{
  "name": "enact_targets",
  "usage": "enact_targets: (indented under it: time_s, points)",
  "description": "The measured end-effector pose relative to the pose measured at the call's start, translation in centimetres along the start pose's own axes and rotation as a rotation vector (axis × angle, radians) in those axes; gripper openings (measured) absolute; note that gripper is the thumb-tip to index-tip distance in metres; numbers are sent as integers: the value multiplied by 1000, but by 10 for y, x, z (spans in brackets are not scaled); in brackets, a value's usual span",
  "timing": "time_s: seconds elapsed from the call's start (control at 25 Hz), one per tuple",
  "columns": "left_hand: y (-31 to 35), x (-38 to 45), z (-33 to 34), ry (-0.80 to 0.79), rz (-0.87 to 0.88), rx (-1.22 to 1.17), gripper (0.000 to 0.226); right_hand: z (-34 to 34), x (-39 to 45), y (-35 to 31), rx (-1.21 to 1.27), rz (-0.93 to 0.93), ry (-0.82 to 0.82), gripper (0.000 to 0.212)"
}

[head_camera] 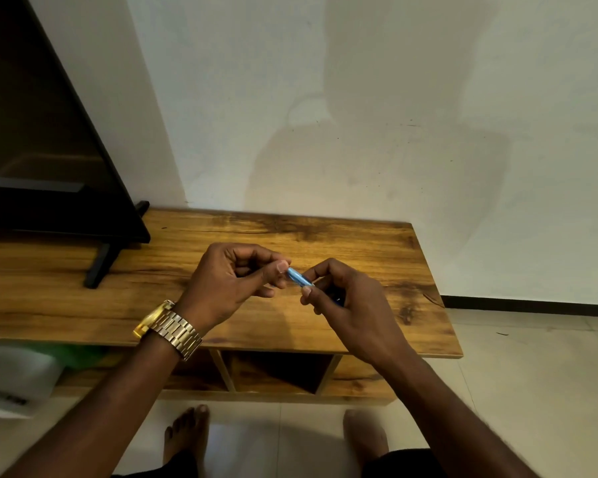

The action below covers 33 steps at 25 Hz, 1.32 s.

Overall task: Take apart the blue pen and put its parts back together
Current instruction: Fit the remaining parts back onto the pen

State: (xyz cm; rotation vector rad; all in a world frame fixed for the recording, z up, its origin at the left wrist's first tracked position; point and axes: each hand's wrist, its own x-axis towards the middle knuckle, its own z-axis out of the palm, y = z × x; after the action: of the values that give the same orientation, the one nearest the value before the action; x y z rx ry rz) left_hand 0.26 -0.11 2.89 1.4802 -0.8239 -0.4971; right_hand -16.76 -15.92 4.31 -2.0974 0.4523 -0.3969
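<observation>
The blue pen (298, 278) is held in the air above the wooden table (221, 305), between both hands. Only a short translucent blue stretch shows between the fingertips. My left hand (233, 282), with a gold watch on its wrist, pinches the pen's left end between thumb and forefinger. My right hand (346, 301) curls round the other end, and a darker blue bit peeks out under its fingers. Most of the pen is hidden inside the two hands, so I cannot tell whether its parts are joined or separated.
A black TV (49, 150) stands on its foot at the table's left. Open shelf compartments (277, 370) lie under the tabletop. A white wall rises behind the table, tiled floor spreads to the right, and bare feet (187, 432) stand below.
</observation>
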Motion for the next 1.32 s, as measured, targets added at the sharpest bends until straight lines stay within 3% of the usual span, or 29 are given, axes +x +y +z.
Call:
enact_targets:
  time_s: [0.2,0.36,0.52,0.64,0.72,0.84,0.96,1.04,1.32]
  points:
    - [-2,3,5,27,-16,29,22,3,-2,0,71,39,-17,13]
    - [0,7,9,82,-46,-25,22,9,-4,-2,302,118,-19,25]
    - [-1,10,8,175,-63,26,16,8,-3,4,-73,15,52,14]
    - [-7,12,1,146,-146,92,18,14,3,12,-174,20,71,10]
    - [-16,15,-7,188,-198,235,19,22,12,17,-99,126,115,4]
    - [-40,23,-13,228,-193,693,17,42,28,31,-22,283,206,4]
    - [-71,29,-7,0,-196,1087,32,60,45,47,-153,301,220,9]
    - [-89,31,-4,-91,-228,1151,41,67,54,57,-206,301,208,14]
    - [-104,37,0,-56,-192,1148,42,72,66,85,-318,274,170,19]
